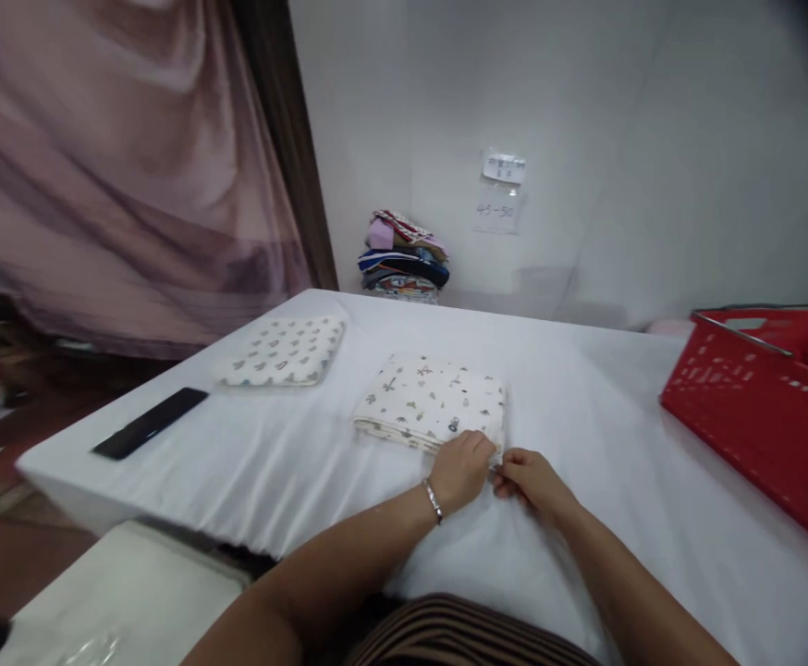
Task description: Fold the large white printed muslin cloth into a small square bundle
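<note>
A folded cream cloth with small printed figures (426, 400) lies on the white-covered table (293, 462) in front of me. My left hand (460, 469), with a bracelet at the wrist, has its fingers closed on the cloth's near right corner. My right hand (529, 481) is beside it, fingers pinched at the same corner. A second folded patterned cloth (285, 351) lies farther left on the table, untouched.
A black flat phone-like object (150, 423) lies near the table's left edge. A red plastic basket (765, 398) stands at the right. A stack of folded clothes (404, 257) sits against the back wall. A pink curtain (119, 166) hangs at left.
</note>
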`<state>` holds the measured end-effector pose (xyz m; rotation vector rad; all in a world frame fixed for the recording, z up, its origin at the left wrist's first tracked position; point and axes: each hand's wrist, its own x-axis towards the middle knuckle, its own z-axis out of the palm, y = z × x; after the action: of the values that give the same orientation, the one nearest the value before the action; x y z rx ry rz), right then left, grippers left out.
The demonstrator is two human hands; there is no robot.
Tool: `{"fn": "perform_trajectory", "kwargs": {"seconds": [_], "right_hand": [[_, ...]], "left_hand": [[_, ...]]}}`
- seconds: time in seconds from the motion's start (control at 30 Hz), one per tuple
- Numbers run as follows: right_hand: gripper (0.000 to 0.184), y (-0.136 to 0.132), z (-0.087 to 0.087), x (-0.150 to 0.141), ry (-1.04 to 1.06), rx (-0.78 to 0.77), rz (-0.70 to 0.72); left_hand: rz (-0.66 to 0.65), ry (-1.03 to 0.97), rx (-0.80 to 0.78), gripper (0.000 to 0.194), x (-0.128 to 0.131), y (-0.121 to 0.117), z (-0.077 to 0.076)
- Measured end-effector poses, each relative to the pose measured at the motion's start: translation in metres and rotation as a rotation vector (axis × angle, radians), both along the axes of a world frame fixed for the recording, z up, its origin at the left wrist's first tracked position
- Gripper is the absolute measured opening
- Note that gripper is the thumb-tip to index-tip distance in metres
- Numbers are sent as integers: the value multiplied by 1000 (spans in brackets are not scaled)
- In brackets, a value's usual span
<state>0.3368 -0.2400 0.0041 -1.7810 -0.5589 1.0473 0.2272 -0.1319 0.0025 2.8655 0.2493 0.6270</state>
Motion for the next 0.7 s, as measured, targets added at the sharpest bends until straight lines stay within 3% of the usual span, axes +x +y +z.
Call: {"fn": "perform_trajectory", "kwargs": {"seconds": [0.13,0.4,0.6,0.7], "right_hand": [[10,-1,-3,-3,9,35,-26],[28,-6,1,-7,290,176,-180],[55,0,4,-8,111,57,-183],[61,4,2,-8,71,34,-176]], "left_hand": [[16,22,17,12,-1,0,0],[4,-21,63,7,-1,1,-7],[-16,-21,2,11,-4,2,-3],[-88,-55,-62,20,-12,2,4]]}}
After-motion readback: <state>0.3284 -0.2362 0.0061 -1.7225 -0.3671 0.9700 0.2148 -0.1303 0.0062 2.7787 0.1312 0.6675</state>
